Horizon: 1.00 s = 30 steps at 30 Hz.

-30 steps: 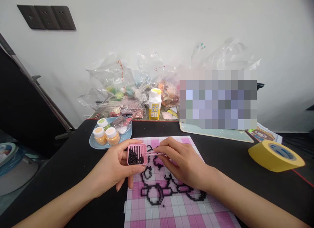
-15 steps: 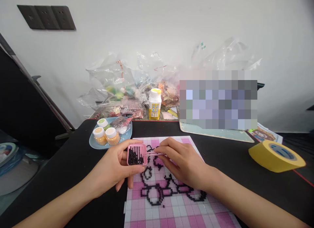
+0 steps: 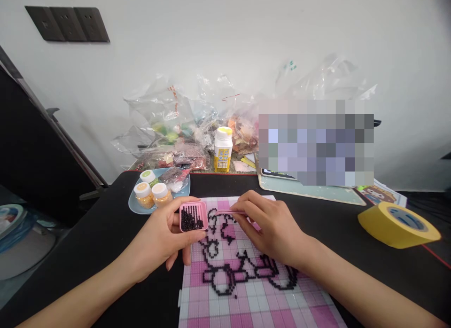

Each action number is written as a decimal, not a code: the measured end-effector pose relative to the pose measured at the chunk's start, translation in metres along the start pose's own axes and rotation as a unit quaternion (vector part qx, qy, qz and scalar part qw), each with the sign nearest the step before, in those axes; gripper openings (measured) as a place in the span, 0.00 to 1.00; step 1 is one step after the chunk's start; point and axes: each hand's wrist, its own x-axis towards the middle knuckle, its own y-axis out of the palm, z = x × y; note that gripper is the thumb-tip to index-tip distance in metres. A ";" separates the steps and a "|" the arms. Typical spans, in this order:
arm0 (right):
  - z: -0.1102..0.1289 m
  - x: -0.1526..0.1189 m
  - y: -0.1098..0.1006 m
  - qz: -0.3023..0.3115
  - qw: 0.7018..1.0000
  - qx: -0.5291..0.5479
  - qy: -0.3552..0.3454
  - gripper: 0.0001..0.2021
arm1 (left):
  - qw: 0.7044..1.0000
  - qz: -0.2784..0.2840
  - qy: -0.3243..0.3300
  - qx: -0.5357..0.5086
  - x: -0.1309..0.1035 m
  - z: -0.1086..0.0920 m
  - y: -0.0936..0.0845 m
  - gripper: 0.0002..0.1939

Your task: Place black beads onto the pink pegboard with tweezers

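Observation:
My left hand (image 3: 169, 232) grips a small pink tray (image 3: 201, 207) by its sides, tilted toward me. Black beads (image 3: 190, 219) fill its lower left, and some line up in the grooves. Between the fingers of my right hand (image 3: 268, 224) is a pair of pink tweezers (image 3: 227, 212), their tips pointing left over the upper part of the pegboard. Whether a bead sits in the tips is too small to tell. Below both hands lies the pink-and-white checked pegboard (image 3: 207, 314), with black bead outlines (image 3: 222, 281) on it. One loose bead (image 3: 236, 296) lies lower down.
At the back left, a blue plate (image 3: 134, 203) bears several lidded bead jars (image 3: 143, 195) and a bag. A white-and-yellow bottle (image 3: 223, 149) stands before plastic bags (image 3: 158, 107). Yellow tape (image 3: 380, 224) lies at right on the black table (image 3: 141, 304).
My right hand has lifted the tweezers away from the pink tray, up and slightly right, over the pegboard. My left hand has moved the tray slightly left and up.

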 end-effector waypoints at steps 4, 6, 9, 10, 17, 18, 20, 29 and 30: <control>-0.001 -0.001 0.000 0.039 0.999 -0.024 0.001 0.11 | 1.000 -0.005 -0.002 0.002 0.000 0.000 -0.001 0.31; -0.001 -0.001 0.001 0.044 0.999 -0.030 0.000 0.12 | 1.000 -0.003 -0.002 0.002 0.000 0.000 0.000 0.31; -0.002 -0.002 0.002 0.048 0.998 -0.035 0.001 0.13 | 1.000 0.000 -0.001 0.002 0.001 -0.001 0.000 0.31; -0.002 -0.002 0.002 0.051 0.998 -0.035 0.001 0.13 | 1.000 0.000 -0.001 0.003 0.001 -0.002 0.000 0.31; -0.002 -0.002 0.002 0.060 0.997 -0.041 0.002 0.14 | 1.000 0.003 0.000 0.006 -0.001 -0.002 -0.001 0.30; -0.001 -0.003 0.002 0.062 0.997 -0.042 0.002 0.15 | 1.000 0.002 0.000 0.008 -0.001 -0.002 -0.001 0.30; -0.001 -0.003 0.002 0.064 0.997 -0.046 0.003 0.15 | 1.000 0.003 -0.001 0.010 -0.001 -0.002 -0.001 0.30; -0.003 -0.003 0.004 0.072 0.996 -0.045 0.005 0.14 | 1.000 0.005 -0.005 0.007 -0.001 -0.004 0.000 0.30; -0.002 -0.003 0.004 0.073 0.996 -0.045 0.007 0.14 | 1.000 0.006 -0.006 0.008 -0.001 -0.004 0.000 0.30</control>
